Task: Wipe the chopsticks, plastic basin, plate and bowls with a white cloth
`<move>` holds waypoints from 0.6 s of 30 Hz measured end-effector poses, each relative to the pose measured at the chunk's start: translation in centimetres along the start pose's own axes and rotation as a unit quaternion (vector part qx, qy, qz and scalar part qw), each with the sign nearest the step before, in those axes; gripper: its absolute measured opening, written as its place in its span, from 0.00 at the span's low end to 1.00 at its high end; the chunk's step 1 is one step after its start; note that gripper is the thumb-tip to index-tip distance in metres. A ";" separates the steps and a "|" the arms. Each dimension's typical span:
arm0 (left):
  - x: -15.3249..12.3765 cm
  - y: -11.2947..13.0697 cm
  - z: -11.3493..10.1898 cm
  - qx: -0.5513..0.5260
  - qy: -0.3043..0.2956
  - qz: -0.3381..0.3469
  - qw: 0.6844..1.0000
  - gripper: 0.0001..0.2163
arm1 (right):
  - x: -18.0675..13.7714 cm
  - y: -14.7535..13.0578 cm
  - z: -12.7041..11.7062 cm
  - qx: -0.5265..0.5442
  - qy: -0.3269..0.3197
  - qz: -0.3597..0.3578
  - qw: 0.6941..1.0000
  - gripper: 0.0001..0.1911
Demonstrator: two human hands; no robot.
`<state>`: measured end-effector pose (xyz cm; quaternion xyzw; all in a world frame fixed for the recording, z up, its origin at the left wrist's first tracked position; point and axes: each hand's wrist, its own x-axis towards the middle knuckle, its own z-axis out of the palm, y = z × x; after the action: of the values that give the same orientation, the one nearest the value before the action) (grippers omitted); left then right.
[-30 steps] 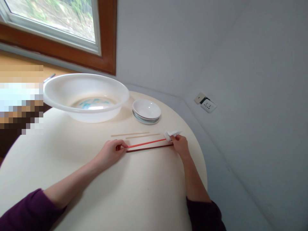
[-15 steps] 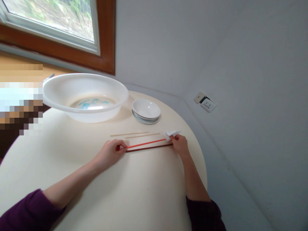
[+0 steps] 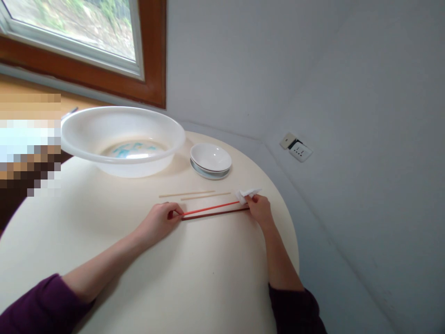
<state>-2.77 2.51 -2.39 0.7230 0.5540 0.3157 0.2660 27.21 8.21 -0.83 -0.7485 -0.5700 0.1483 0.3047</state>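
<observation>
A red chopstick [image 3: 212,207] stretches between my hands, low over the tabletop. My left hand [image 3: 166,218] pinches its left end between thumb and fingertips. At the other end, my right hand [image 3: 260,209] is closed on a crumpled white tissue [image 3: 245,195], which covers the tip of the chopstick. Just on the near side runs a dark brown chopstick [image 3: 215,214], its right end reaching my right hand; whether they touch I cannot tell. Beyond the red one, two pale wooden chopsticks [image 3: 187,193] lie roughly parallel on the table.
A large translucent white basin [image 3: 135,168] with a blue pattern on its bottom stands at the back left of the round cream table [image 3: 194,278]. White dishes [image 3: 211,157] are stacked beside it. Past the table's right edge is a wall with a socket [image 3: 301,151].
</observation>
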 end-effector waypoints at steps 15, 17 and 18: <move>0.1 -0.2 0.1 0.005 -0.001 0.011 1.000 0.08 | 0.0 0.0 -0.1 -0.009 0.001 -0.001 1.000 0.16; 0.1 -0.2 0.0 0.005 0.002 0.013 1.000 0.08 | 0.1 0.0 -0.1 -0.019 -0.002 0.000 1.000 0.16; 0.1 -0.2 0.0 0.005 0.003 0.013 1.000 0.08 | 0.1 0.1 -0.1 -0.026 -0.004 0.001 1.000 0.16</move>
<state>-2.85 2.60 -2.52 0.7303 0.5472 0.3183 0.2567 27.37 8.25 -0.79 -0.7562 -0.5738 0.1373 0.2829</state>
